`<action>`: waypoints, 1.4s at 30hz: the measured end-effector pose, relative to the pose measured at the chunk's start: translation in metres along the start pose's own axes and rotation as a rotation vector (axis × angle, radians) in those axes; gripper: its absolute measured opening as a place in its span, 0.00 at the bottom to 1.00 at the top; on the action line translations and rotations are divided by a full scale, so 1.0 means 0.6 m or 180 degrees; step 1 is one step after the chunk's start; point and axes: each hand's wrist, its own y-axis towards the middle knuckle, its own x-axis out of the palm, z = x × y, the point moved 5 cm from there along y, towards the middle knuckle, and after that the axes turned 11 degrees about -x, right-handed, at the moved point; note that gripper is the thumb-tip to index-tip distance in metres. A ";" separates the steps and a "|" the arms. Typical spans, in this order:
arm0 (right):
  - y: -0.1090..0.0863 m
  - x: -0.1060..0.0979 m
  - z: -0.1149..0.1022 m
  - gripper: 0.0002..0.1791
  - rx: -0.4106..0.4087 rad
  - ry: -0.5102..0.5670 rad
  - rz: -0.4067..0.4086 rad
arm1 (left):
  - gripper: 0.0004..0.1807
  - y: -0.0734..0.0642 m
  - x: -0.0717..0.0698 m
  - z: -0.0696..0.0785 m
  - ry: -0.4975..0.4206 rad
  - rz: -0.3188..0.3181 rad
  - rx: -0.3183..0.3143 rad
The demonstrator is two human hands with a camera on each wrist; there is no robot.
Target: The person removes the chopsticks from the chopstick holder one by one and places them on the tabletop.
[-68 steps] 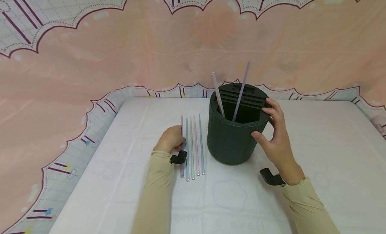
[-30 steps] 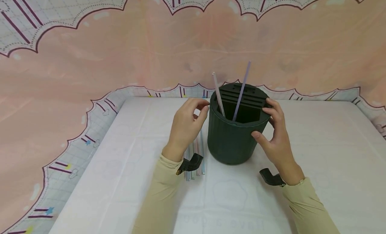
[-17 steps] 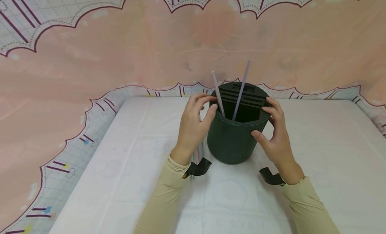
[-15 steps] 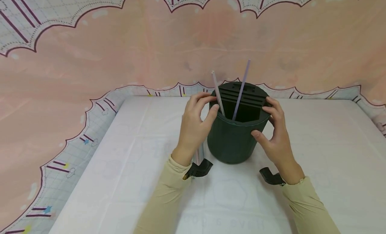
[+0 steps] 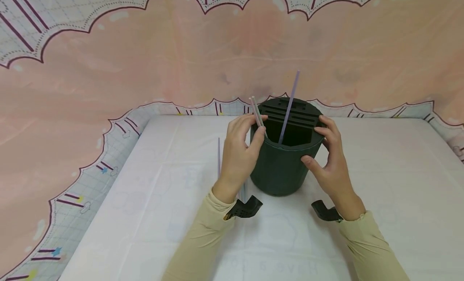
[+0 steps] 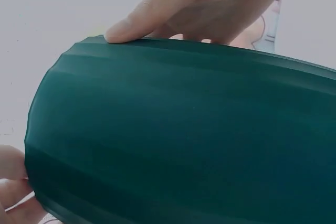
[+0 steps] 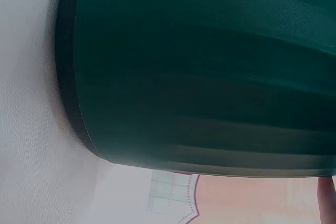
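Note:
A dark green ribbed container [image 5: 286, 172] with a slotted, half-open top stands upright on the table. Against its left rim, my left hand [image 5: 239, 152] pinches two pale drinking straws [image 5: 255, 108] between thumb and fingers, their lower ends reaching inside. One purple straw [image 5: 289, 108] leans up from the opening, untouched. My right hand [image 5: 331, 164] steadies the container's right side, thumb in front and fingers at the rim. In the left wrist view the right hand's thumb [image 6: 119, 31] presses near the rim, with left fingers [image 6: 13, 163] at lower left; the straws are hidden there.
Another purple straw [image 5: 219, 156] lies on the white table [image 5: 174, 168] left of my left hand. Beside it lie several more straws [image 5: 244, 190], mostly covered by the hand and wrist. A peach patterned curtain [image 5: 181, 63] hangs behind the table.
My left hand has left the straws on the table and moved right and up to the container. The two pale straws now sit lower and tilt left in its pinch. The right hand stays put.

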 end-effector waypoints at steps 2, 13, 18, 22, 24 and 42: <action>0.000 0.000 0.000 0.38 0.0000 -0.0001 -0.0004 | 0.12 0.000 -0.001 0.002 0.0070 0.0019 0.0084; -0.001 -0.001 0.002 0.37 0.0031 -0.0010 -0.0006 | 0.12 -0.009 0.005 0.023 0.0300 -0.0112 0.0528; -0.001 -0.003 0.002 0.38 0.0013 -0.0022 -0.0005 | 0.12 -0.012 0.007 0.031 0.0225 -0.0183 0.0646; 0.000 -0.004 0.001 0.38 -0.0007 -0.0017 -0.0008 | 0.12 -0.012 0.001 0.039 0.0088 -0.0150 0.0669; 0.000 -0.004 0.001 0.38 -0.0014 -0.0012 -0.0008 | 0.11 -0.012 -0.003 0.044 -0.0028 -0.0104 0.0662; 0.001 -0.003 0.000 0.38 -0.0085 -0.0001 -0.0004 | 0.08 -0.013 -0.055 0.071 -0.1361 0.0117 0.0512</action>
